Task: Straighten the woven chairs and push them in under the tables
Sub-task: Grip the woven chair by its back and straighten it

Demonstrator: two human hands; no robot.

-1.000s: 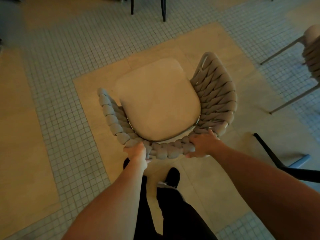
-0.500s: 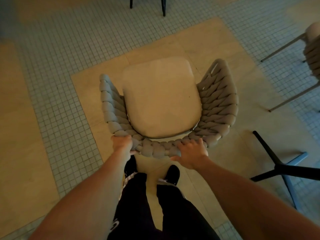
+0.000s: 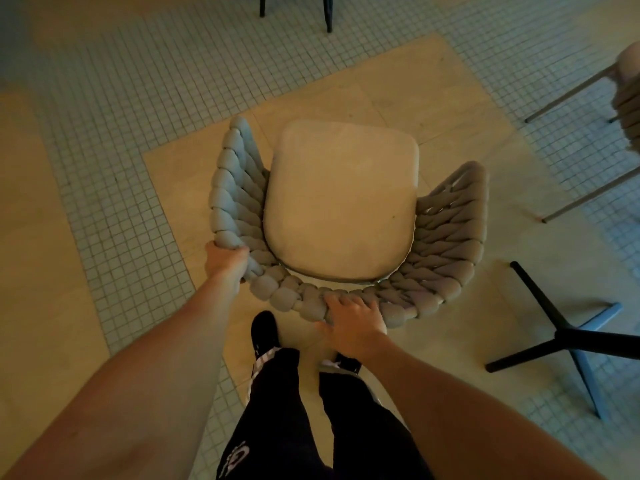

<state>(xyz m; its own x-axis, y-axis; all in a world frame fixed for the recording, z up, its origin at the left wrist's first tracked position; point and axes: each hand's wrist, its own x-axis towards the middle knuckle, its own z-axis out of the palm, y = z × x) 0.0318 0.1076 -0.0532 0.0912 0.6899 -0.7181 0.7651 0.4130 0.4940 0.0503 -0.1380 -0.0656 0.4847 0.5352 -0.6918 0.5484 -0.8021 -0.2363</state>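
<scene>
Tiled floor (image 3: 104,140) unchanged; woven chair (image 3: 346,202) rotated clockwise since earlier, left hand (image 3: 225,263) and right hand (image 3: 353,318) clamped on its backrest.

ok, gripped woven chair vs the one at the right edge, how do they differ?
The gripped woven chair shows whole from above, cushion included; the right-edge chair is cropped, showing only woven side and pale legs. The left hand and right hand hold the first; nothing touches the second. Both share the same thick grey weave.
</scene>
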